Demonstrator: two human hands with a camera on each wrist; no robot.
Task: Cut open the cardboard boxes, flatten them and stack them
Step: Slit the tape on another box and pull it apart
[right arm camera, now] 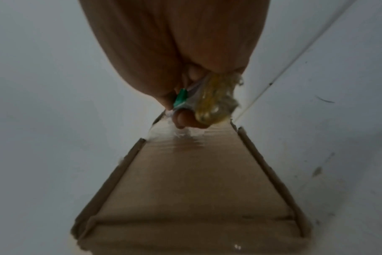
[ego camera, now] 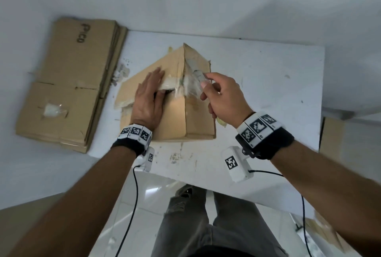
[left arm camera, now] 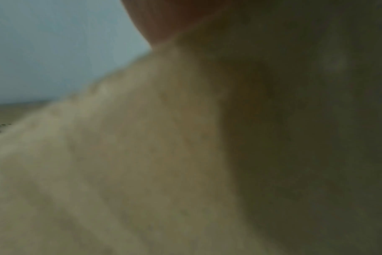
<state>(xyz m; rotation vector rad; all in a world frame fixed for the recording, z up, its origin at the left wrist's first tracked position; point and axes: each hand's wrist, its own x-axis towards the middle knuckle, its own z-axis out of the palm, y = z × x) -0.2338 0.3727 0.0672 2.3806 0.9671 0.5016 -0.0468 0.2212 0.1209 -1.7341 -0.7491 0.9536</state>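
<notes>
A brown cardboard box (ego camera: 177,116) stands on the white table (ego camera: 268,83), with torn clear tape along its top seam. My left hand (ego camera: 149,94) lies flat on the box top with straight fingers, pressing it down. My right hand (ego camera: 222,96) grips a tape-clogged cutter (ego camera: 196,73) whose tip lies at the taped ridge of the box. The right wrist view shows the yellowish cutter (right arm camera: 209,103) in my curled fingers above a box face (right arm camera: 196,181). The left wrist view is a blur of cardboard (left arm camera: 120,155). A stack of flattened boxes (ego camera: 70,83) lies to the left.
The flattened stack overhangs the table's left edge. Tape scraps (ego camera: 121,71) lie between the stack and the box. More cardboard (ego camera: 329,137) stands beyond the table's right edge. My legs (ego camera: 206,225) are at the near edge. The right half of the table is bare.
</notes>
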